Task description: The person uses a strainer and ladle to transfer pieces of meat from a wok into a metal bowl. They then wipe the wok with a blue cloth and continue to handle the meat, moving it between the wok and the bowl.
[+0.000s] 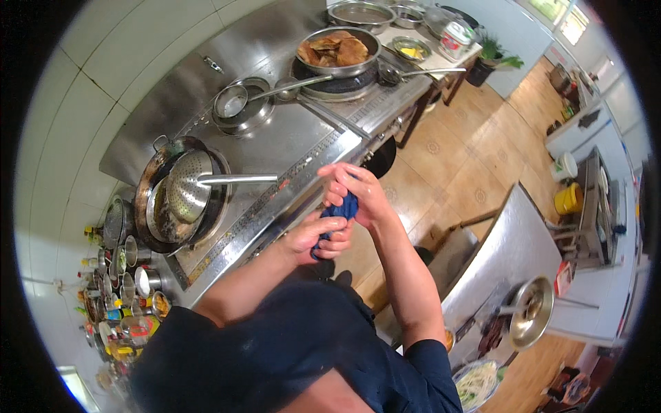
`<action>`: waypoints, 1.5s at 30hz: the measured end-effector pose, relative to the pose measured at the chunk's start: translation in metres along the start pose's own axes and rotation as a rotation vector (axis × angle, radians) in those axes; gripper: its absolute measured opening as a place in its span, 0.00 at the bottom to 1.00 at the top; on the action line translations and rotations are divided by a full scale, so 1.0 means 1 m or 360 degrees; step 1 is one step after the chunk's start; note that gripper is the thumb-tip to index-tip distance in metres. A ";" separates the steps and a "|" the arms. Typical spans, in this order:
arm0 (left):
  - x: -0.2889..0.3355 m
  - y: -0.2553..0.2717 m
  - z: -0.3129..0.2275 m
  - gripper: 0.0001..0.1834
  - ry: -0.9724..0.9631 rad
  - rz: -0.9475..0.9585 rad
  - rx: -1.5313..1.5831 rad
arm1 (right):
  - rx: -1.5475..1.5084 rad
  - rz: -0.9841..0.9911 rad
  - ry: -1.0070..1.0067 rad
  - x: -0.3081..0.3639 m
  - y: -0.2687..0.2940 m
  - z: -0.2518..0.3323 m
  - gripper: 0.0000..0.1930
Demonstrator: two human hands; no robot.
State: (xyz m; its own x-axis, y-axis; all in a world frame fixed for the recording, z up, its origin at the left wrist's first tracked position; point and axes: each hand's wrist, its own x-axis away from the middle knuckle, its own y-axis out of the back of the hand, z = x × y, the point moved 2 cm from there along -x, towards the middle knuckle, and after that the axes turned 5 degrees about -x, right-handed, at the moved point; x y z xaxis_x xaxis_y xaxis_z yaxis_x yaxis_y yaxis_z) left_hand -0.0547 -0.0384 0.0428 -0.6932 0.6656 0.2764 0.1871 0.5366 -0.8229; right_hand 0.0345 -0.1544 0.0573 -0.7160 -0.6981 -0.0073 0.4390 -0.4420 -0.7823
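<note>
Both my hands are wrapped round a bunched dark blue cloth [342, 208], held in front of me by the edge of the steel stove. My left hand [318, 236] grips its lower end. My right hand [356, 191] is closed round the upper end, just above the left. Much of the cloth is hidden by my fingers. To the left, a wok [148, 182] sits on the stove with a perforated strainer [189, 189] lying in it, its handle pointing towards my hands.
A steel bowl of browned food [365, 63] stands at the far burner, near a ladle [231, 102]. Seasoning containers [148, 281] crowd the left. On the right is a steel table [530, 241] with a metal basin [544, 327]; a plate of pale shreds [475, 385] is below it.
</note>
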 end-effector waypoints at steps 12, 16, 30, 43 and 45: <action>-0.095 0.116 -0.207 0.13 -0.1291 -0.1501 -0.2594 | 0.0443 -0.0231 -0.0234 -0.284 0.048 0.045 0.18; -0.102 0.128 -0.227 0.19 -0.0399 -0.2198 -0.2473 | 0.0487 -0.0255 -0.0328 -0.336 0.073 0.020 0.18; -0.135 0.139 -0.261 0.12 0.0345 -0.2808 -0.2844 | 0.0476 -0.0301 -0.0674 -0.426 0.107 -0.016 0.17; -0.161 0.124 -0.255 0.14 0.0562 -0.2952 -0.2706 | 0.0856 -0.0312 -0.0493 -0.429 0.123 -0.023 0.14; -0.166 0.130 -0.246 0.14 0.0513 -0.2971 -0.2658 | 0.1083 -0.0253 -0.0487 -0.425 0.129 -0.020 0.15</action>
State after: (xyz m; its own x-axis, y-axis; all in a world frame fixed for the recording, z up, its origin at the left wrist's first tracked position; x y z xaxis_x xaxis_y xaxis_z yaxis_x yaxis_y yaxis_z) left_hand 0.2562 0.0488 0.0119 -0.6600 -0.7482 0.0675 0.0485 0.0472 0.9977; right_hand 0.3845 0.0970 -0.0532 -0.6596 -0.6783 0.3237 0.6522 -0.7306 -0.2021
